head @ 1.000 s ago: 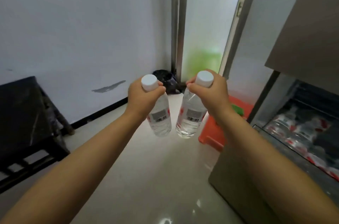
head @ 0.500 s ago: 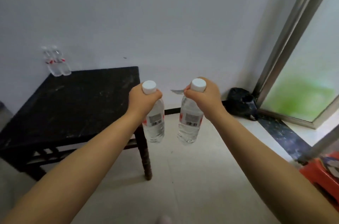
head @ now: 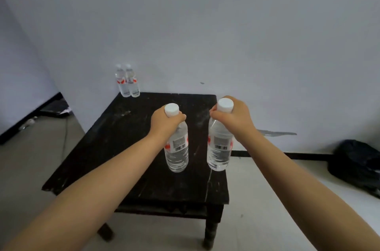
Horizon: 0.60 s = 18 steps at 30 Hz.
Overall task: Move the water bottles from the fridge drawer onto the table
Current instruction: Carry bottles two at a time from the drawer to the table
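My left hand (head: 164, 123) grips the neck of a clear water bottle (head: 177, 151) with a white cap and a red-and-white label. My right hand (head: 234, 119) grips the neck of a second, matching bottle (head: 219, 149). Both bottles hang upright in the air above the black table (head: 127, 148), the left one over its middle, the right one over its right edge. Two more water bottles (head: 127, 81) stand side by side at the table's far left corner against the wall. The fridge drawer is out of view.
A grey-white wall rises just behind the table. A black bag (head: 357, 160) lies on the pale floor at the right by the wall. Some dark items (head: 55, 108) lie on the floor at the far left.
The view has swung left from the fridge toward the table. Both hands, still holding their bottles, now hang over the tabletop instead of beside it.
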### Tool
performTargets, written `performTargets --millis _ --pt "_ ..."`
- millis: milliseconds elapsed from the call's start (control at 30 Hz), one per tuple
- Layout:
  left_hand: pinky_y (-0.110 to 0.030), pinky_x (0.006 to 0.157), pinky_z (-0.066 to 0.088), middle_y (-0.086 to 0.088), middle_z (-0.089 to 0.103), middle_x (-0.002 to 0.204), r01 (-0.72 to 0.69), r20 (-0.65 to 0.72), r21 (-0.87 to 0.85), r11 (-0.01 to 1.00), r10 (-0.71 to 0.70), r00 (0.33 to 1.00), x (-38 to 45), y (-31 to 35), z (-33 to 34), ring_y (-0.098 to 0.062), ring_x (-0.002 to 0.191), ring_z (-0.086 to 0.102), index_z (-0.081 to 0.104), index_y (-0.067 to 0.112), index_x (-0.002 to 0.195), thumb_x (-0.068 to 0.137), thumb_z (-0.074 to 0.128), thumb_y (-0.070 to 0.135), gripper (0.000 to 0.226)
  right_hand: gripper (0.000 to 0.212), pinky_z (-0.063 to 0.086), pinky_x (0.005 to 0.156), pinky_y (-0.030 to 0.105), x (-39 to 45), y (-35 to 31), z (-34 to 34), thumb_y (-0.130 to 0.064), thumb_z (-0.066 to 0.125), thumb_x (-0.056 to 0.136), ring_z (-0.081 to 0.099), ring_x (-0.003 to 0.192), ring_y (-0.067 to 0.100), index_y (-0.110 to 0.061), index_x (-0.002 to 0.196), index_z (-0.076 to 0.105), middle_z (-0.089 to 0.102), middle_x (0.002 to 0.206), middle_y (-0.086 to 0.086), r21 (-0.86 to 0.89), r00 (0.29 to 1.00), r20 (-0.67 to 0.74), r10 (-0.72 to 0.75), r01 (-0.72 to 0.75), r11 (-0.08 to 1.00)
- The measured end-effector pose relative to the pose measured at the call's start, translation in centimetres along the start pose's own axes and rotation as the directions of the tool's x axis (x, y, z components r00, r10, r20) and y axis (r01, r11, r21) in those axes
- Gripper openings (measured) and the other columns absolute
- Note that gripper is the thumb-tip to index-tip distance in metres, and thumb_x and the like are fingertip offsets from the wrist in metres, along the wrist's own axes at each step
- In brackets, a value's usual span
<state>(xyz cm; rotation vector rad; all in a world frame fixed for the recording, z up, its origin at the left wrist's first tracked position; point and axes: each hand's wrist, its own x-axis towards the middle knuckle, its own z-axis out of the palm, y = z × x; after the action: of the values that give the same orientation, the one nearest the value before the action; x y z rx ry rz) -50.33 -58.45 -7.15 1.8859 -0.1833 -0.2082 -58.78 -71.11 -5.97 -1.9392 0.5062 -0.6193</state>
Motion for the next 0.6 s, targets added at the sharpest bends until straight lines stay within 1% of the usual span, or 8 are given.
performTargets --millis 100,167,233,267,367,467,533,600 --pt "-0.034 0.095 0.043 -0.010 0.058 0.123 0.004 0.014 0.012 1.000 -0.004 1.000 5.9 -0.4 -1.9 -0.025 0.119 0.053 0.057 0.006 0.119 0.084 0.066 0.013 0.037 0.010 0.043 0.061 0.020 4.1 -0.5 3.9 -0.007 0.066 0.075 0.056 0.077 0.018 -0.010 0.076 0.057 0.064 0.085 0.012 -0.007 1.000 0.026 0.002 -0.002 1.000" --pt "-0.033 0.090 0.042 -0.008 0.059 0.108 0.007 0.086 0.017 1.000 -0.009 0.996 9.7 -1.0 -3.8 -0.024 0.111 0.055 0.062 0.007 0.106 0.082 0.068 0.012 0.025 0.008 0.042 0.059 0.017 6.6 -0.8 6.7 -0.006 0.066 0.075 0.055 0.072 0.015 -0.008 0.076 0.058 0.061 0.076 0.004 -0.027 0.999 0.038 -0.001 0.002 1.000" --pt "-0.036 0.094 0.044 -0.005 0.059 0.100 -0.012 0.189 0.039 0.999 0.004 0.982 13.2 -1.9 -5.7 -0.021 0.102 0.055 0.061 0.012 0.089 0.081 0.069 0.010 0.011 0.008 0.042 0.058 0.015 8.9 -1.1 9.8 -0.008 0.066 0.075 0.054 0.069 0.012 -0.003 0.079 0.062 0.057 0.069 -0.003 -0.077 0.999 0.043 -0.007 0.011 0.997" --pt "-0.038 0.096 0.044 -0.005 0.059 0.099 -0.029 0.240 0.050 0.998 0.016 0.971 15.1 -2.5 -6.7 -0.019 0.100 0.055 0.060 0.014 0.084 0.080 0.069 0.010 0.011 0.012 0.042 0.058 0.015 9.9 -1.2 11.4 -0.009 0.067 0.075 0.054 0.068 0.011 0.000 0.082 0.063 0.057 0.068 -0.004 -0.107 0.999 0.038 -0.013 0.017 0.994" --pt "-0.043 0.102 0.045 -0.008 0.059 0.109 -0.047 0.335 0.108 0.993 0.008 0.942 21.1 -4.2 -9.3 -0.024 0.109 0.056 0.061 0.013 0.089 0.077 0.072 0.013 0.016 0.019 0.041 0.060 0.013 12.9 -1.9 16.4 -0.010 0.068 0.076 0.056 0.076 0.013 0.002 0.090 0.066 0.062 0.082 0.003 -0.155 1.000 0.022 0.001 0.002 0.988" --pt "-0.051 0.102 0.043 -0.015 0.054 0.123 -0.091 0.378 0.200 0.976 0.009 0.926 26.8 -5.5 -11.7 -0.031 0.119 0.050 0.059 0.025 0.069 0.072 0.077 0.021 0.019 0.021 0.043 0.063 0.013 15.8 -2.6 20.7 -0.010 0.068 0.076 0.058 0.084 0.016 -0.001 0.095 0.066 0.065 0.093 0.007 -0.149 0.999 0.007 0.052 -0.051 0.988" --pt "-0.052 0.102 0.043 -0.017 0.055 0.122 -0.093 0.396 0.218 0.971 -0.001 0.918 30.4 -6.1 -13.0 -0.033 0.120 0.049 0.057 0.029 0.064 0.069 0.077 0.028 0.021 0.022 0.046 0.069 0.019 17.7 -2.8 23.1 -0.011 0.069 0.077 0.058 0.087 0.017 -0.002 0.097 0.065 0.063 0.093 0.006 -0.151 0.996 0.021 0.084 -0.080 0.985" --pt "-0.053 0.101 0.043 -0.017 0.054 0.122 -0.100 0.401 0.221 0.970 0.003 0.916 33.6 -6.6 -13.8 -0.035 0.120 0.048 0.057 0.029 0.068 0.064 0.077 0.034 0.021 0.022 0.049 0.076 0.026 19.6 -2.8 25.4 -0.012 0.069 0.077 0.058 0.087 0.017 -0.001 0.095 0.064 0.061 0.090 0.005 -0.179 0.993 0.051 0.103 -0.092 0.980"
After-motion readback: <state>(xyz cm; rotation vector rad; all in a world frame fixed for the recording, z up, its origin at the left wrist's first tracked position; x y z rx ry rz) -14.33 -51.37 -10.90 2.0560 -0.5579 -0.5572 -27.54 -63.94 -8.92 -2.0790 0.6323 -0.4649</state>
